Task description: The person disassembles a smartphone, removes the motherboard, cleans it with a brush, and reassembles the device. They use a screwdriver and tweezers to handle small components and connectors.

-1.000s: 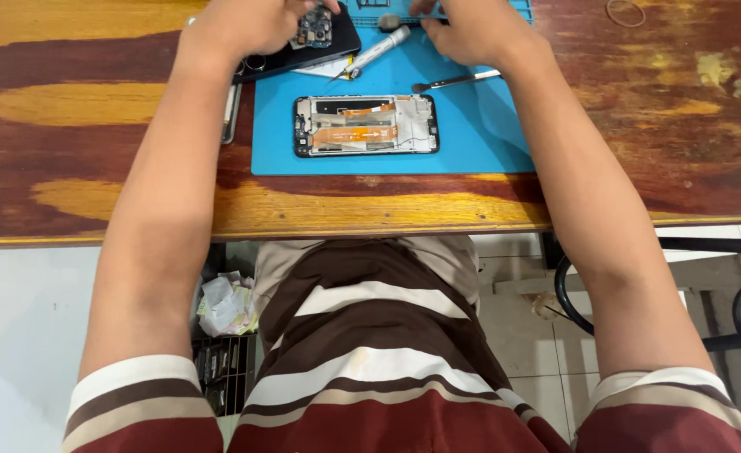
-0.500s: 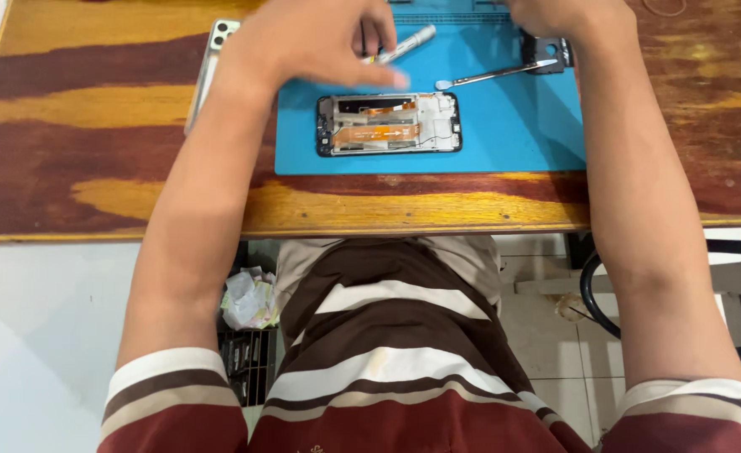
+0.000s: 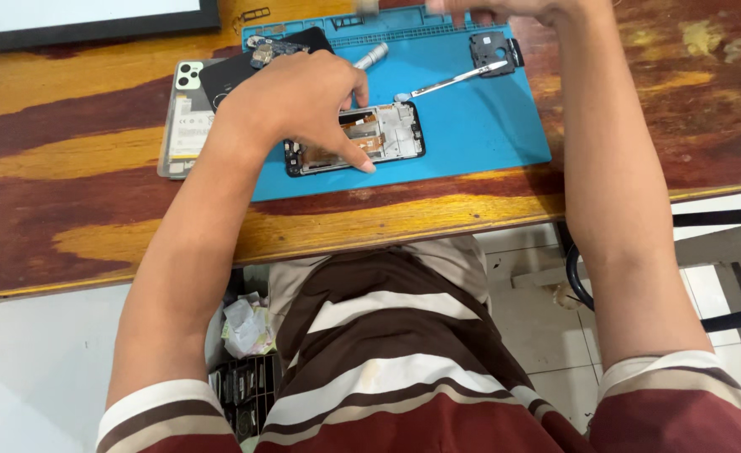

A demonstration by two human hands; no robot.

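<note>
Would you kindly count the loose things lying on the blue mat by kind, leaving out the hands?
Opened phone frame, under the left hand: 1
Metal tweezers: 1
Small black cover plate: 1
Silver cylinder tool: 1
Black back cover, partly on the mat: 1
Total: 5

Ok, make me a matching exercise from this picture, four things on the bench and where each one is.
Things:
1. opened phone
2. left hand
3. metal tool
4. pale back cover

Places:
A. on the wood, left of the blue mat
B. resting on the opened phone
C. middle of the blue mat
D. on the mat, beyond the phone

Pairs: 1-C, 2-B, 3-D, 4-A
</note>
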